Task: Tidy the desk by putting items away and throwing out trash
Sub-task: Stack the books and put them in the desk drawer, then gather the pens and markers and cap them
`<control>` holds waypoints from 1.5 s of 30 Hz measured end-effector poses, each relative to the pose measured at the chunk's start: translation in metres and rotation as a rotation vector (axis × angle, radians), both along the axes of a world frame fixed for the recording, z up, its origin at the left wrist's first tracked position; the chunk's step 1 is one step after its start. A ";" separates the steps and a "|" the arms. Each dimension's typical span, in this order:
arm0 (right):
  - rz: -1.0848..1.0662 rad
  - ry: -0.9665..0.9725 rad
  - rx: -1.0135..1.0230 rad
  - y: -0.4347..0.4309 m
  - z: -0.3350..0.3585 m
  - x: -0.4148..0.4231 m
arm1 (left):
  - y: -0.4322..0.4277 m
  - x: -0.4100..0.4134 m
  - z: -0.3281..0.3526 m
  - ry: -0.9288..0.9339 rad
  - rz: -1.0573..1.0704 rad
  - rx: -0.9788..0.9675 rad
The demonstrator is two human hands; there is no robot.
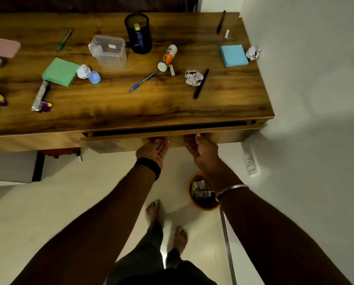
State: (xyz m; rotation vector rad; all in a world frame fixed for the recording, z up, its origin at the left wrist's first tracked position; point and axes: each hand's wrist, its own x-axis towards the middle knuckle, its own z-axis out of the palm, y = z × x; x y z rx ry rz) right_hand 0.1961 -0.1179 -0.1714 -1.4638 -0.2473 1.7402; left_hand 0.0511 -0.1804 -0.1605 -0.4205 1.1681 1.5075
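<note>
My left hand point(154, 149) and my right hand point(201, 150) are both under the front of the desk drawer point(120, 138), fingers curled on its lower edge. The drawer stands slightly out, showing a dark gap. On the wooden desk point(131, 108) lie a blue pen point(142, 81), a black pen point(201, 83), a glue bottle point(168, 57), crumpled papers point(193, 77) point(253, 53) point(83, 71), a green sticky pad point(60, 72) and a blue sticky pad point(233, 55). A black mesh pen holder point(138, 33) stands at the back.
A clear plastic box point(110, 51) sits beside the holder. Wrappers point(41, 96) and a pink pad point(3, 47) lie at the left. A yellow-rimmed bin point(194, 204) with trash stands on the floor under the desk's right side. A wall runs along the right, with a socket point(251, 162).
</note>
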 end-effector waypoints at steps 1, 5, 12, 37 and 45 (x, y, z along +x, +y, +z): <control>0.002 0.005 0.006 0.007 0.001 -0.004 | 0.008 -0.004 0.001 -0.002 -0.002 0.000; 0.010 0.034 0.028 0.031 0.002 -0.014 | 0.034 -0.017 0.001 -0.030 0.000 -0.003; 0.022 0.042 0.060 0.032 -0.007 -0.014 | 0.040 -0.017 -0.006 -0.025 -0.018 -0.025; 0.403 -0.807 0.571 0.091 0.128 -0.029 | 0.079 -0.063 0.131 1.152 -0.389 0.017; 0.478 -1.109 0.461 0.146 0.096 -0.040 | 0.142 -0.110 0.109 1.471 -0.738 -0.087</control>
